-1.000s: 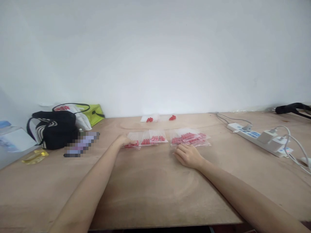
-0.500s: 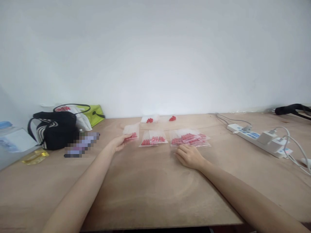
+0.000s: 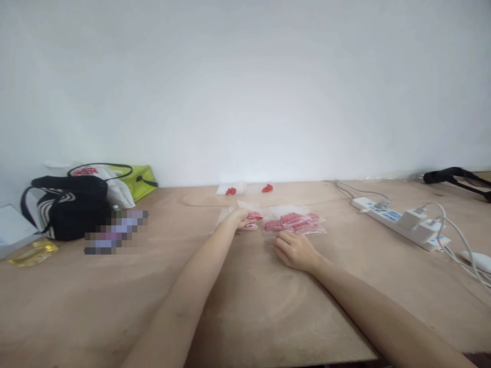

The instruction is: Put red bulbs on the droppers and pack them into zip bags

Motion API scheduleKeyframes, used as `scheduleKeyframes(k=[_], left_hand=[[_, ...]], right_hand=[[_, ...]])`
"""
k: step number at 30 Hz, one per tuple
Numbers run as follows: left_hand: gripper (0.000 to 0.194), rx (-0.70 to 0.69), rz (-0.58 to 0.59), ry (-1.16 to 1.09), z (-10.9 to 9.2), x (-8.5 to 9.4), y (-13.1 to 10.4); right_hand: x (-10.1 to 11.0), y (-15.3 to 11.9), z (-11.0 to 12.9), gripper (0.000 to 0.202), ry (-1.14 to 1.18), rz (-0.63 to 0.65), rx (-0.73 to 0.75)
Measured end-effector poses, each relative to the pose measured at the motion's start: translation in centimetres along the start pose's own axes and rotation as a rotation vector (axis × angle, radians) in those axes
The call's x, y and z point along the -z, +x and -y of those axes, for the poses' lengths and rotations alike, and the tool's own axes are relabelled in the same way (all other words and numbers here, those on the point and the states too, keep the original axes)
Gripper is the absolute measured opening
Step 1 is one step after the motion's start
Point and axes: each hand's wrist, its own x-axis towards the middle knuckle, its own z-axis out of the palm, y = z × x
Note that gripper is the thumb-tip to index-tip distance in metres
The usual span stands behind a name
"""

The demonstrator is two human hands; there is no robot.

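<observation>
My left hand (image 3: 239,219) is closed on the edge of a clear plastic bag (image 3: 254,216) with small red pieces inside. It holds this bag over the left group of bags, partly covering another bag (image 3: 220,220) lying there. My right hand (image 3: 294,251) rests on the table with its fingers curled under, just in front of the right pile of bags (image 3: 295,220). Its fingertips are hidden, so whether anything is in them does not show. Several bags of red pieces overlap in that pile.
Two more small heaps of red pieces (image 3: 230,191) (image 3: 267,188) lie near the wall. At left are a black bag (image 3: 76,207), a lime-green bag (image 3: 143,186) and a yellow packet (image 3: 34,253). A white power strip (image 3: 395,220) with plugs and cables lies at right.
My left hand has moved right, carrying its bag from beside the left group to on top of it. My right hand stays in nearly the same place. The view has shifted slightly.
</observation>
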Motion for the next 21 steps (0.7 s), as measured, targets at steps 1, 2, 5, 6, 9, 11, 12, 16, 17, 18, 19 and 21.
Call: scheduleKeyframes(k=[1, 2, 5, 6, 9, 11, 12, 16, 17, 18, 19, 21], left_hand=[[0.029, 0.034, -0.027, 0.008, 0.1, 0.6, -0.2], [0.028, 0.057, -0.052, 0.026, 0.2, 1.3, -0.5], [0.017, 0.097, -0.123, 0.068, 0.2, 3.7, -1.8], [0.017, 0.098, -0.146, 0.079, 0.2, 4.6, -2.4], [0.014, 0.072, -0.2, 0.101, 0.1, 6.4, -4.1], [0.012, 0.029, -0.229, 0.109, 0.1, 6.8, -5.2], [0.01, 0.004, -0.237, 0.113, 0.2, 6.7, -5.6], [0.004, -0.093, -0.215, 0.133, 1.1, 4.4, -6.2], [0.004, -0.114, -0.205, 0.139, 1.4, 3.6, -6.2], [0.004, -0.134, -0.197, 0.145, 1.7, 3.0, -6.2], [0.005, -0.154, -0.192, 0.154, 2.0, 2.4, -6.2], [0.011, -0.198, -0.201, 0.176, 2.7, 1.8, -6.5]], right_hand=[[0.0, 0.0, 0.0, 0.02, 0.002, 0.0, 0.002], [-0.1, 0.0, 0.0, 0.021, 0.004, 0.002, 0.004], [-0.3, 0.1, 0.2, 0.021, 0.004, -0.001, -0.003], [-0.4, 0.2, 0.4, 0.021, 0.001, -0.009, -0.012], [-0.9, 0.7, 0.9, 0.019, -0.025, -0.045, -0.054], [-1.5, 1.2, 1.4, 0.017, -0.048, -0.059, -0.085], [-1.8, 1.6, 1.7, 0.015, -0.06, -0.061, -0.098], [-3.4, 3.1, 2.1, 0.018, -0.114, -0.075, -0.126], [-3.8, 3.3, 2.1, 0.019, -0.134, -0.079, -0.125], [-4.0, 3.5, 1.9, 0.016, -0.154, -0.079, -0.119], [-4.2, 3.5, 1.7, 0.013, -0.172, -0.071, -0.109], [-4.3, 3.3, 1.3, 0.012, -0.197, -0.043, -0.082]])
